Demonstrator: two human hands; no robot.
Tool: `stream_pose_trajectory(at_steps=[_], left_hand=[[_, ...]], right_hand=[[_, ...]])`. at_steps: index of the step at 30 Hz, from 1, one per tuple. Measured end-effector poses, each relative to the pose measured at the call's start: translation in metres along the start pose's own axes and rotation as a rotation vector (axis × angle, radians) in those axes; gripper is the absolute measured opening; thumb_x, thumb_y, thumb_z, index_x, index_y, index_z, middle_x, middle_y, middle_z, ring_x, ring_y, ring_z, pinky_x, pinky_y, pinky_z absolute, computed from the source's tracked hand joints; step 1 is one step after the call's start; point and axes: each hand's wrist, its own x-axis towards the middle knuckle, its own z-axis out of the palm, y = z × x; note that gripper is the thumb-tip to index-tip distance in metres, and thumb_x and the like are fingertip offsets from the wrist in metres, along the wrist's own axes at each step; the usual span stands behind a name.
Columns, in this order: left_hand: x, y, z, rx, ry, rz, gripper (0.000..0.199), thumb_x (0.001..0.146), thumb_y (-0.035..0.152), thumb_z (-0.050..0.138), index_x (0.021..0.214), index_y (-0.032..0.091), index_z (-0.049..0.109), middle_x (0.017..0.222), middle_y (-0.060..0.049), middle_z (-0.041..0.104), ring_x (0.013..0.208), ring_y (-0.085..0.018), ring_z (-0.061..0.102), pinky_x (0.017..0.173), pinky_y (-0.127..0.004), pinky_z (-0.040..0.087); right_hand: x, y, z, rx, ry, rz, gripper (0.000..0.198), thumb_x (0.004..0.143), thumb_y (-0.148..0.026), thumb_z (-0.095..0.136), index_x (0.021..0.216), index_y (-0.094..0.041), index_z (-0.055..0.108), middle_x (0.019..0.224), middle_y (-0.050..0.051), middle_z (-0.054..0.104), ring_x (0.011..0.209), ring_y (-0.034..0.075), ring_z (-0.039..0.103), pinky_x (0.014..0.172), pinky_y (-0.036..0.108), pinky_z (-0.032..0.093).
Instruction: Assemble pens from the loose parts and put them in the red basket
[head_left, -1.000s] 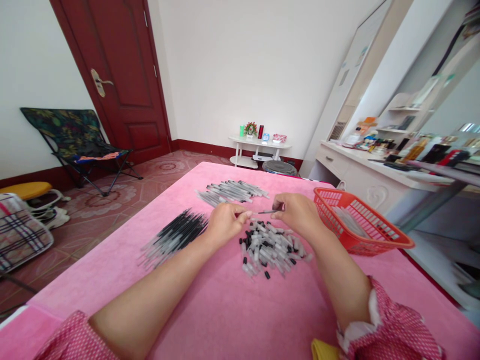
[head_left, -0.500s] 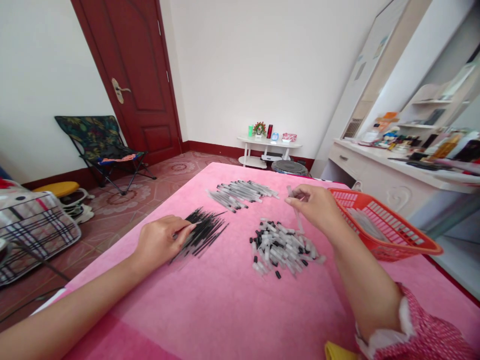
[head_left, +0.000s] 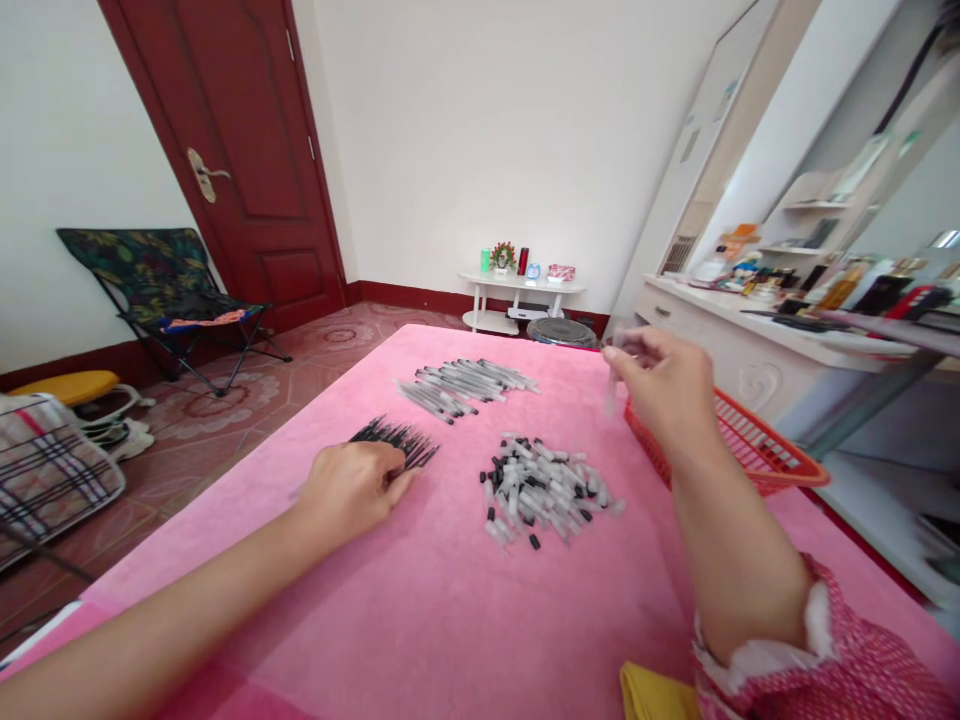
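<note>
My left hand is low over a pile of thin black pen refills, its fingers curled closed around some of them. Their lower ends are hidden under the hand. My right hand is raised at the near side of the red basket, pinching a clear pen barrel that is blurred and roughly upright. Between the hands lies a heap of clear and black pen caps. Farther back, a row of assembled-looking pens lies side by side on the pink cloth.
A red plastic basket stands at the right edge of the table, partly behind my right forearm. Something yellow lies at the near edge. Beyond are a folding chair, a low white table and a cluttered dresser.
My right hand has moved right and up with the clear barrel, towards the basket. My left hand has shifted right and covers more of the refills. The view has turned slightly right.
</note>
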Motion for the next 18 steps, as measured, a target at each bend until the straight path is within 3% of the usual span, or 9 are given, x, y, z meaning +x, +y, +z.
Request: stream_pose_trajectory(at_steps=[3,6,9,11,14,16,18], left_hand=[[0.015,0.024,0.008,-0.083,-0.024,0.092,0.034,0.083,0.038,0.041,0.063,0.018,0.060,0.067,-0.005,0.064,0.062,-0.017,0.056,0.054,-0.027,0.024],[0.030,0.047,0.016,-0.219,-0.002,0.128,0.027,0.082,0.036,0.045,0.073,0.020,0.065,0.072,-0.004,0.066,0.064,-0.017,0.057,0.055,-0.027,0.028],[0.046,0.071,0.020,-0.475,0.073,0.109,0.025,0.080,0.035,0.051,0.095,0.022,0.065,0.082,-0.003,0.068,0.068,-0.016,0.058,0.060,-0.027,0.036],[0.055,0.088,0.021,-0.733,0.098,0.113,0.035,0.079,0.035,0.055,0.109,0.020,0.061,0.090,-0.005,0.067,0.072,-0.016,0.060,0.065,-0.027,0.041],[0.067,0.113,0.022,-1.198,0.082,0.057,0.056,0.075,0.038,0.061,0.126,0.017,0.049,0.107,-0.009,0.064,0.081,-0.017,0.062,0.064,-0.025,0.046],[0.071,0.122,0.024,-1.459,0.031,-0.019,0.058,0.074,0.038,0.062,0.125,0.014,0.050,0.106,-0.012,0.064,0.082,-0.018,0.063,0.058,-0.023,0.046],[0.072,0.126,0.027,-1.630,-0.004,-0.112,0.048,0.073,0.036,0.063,0.114,0.011,0.057,0.093,-0.012,0.068,0.073,-0.017,0.064,0.050,-0.021,0.043]], right_hand=[[0.008,0.009,-0.025,-0.180,0.227,-0.038,0.019,0.071,-0.027,0.061,0.083,-0.016,0.069,0.073,0.005,0.068,0.062,0.015,0.059,0.061,0.026,0.044],[0.014,0.019,-0.042,-0.148,0.294,0.093,0.019,0.068,-0.026,0.062,0.081,-0.014,0.068,0.069,0.006,0.067,0.061,0.015,0.059,0.058,0.026,0.044],[0.014,0.018,-0.041,0.207,0.171,0.280,0.016,0.068,-0.026,0.061,0.075,-0.012,0.063,0.066,0.007,0.065,0.051,0.012,0.057,0.048,0.022,0.044],[0.010,0.008,-0.029,0.425,0.037,0.367,0.014,0.068,-0.026,0.061,0.072,-0.012,0.060,0.065,0.006,0.065,0.045,0.010,0.055,0.042,0.019,0.042],[-0.003,-0.010,0.000,0.577,-0.207,0.409,0.017,0.068,-0.029,0.063,0.072,-0.014,0.057,0.066,0.005,0.066,0.045,0.010,0.057,0.041,0.019,0.043],[-0.014,-0.019,0.022,0.630,-0.336,0.387,0.020,0.068,-0.032,0.064,0.072,-0.014,0.056,0.065,0.005,0.066,0.044,0.010,0.057,0.041,0.019,0.043],[-0.025,-0.024,0.040,0.661,-0.375,0.376,0.021,0.069,-0.034,0.064,0.072,-0.015,0.055,0.064,0.004,0.066,0.044,0.010,0.056,0.041,0.019,0.042]])
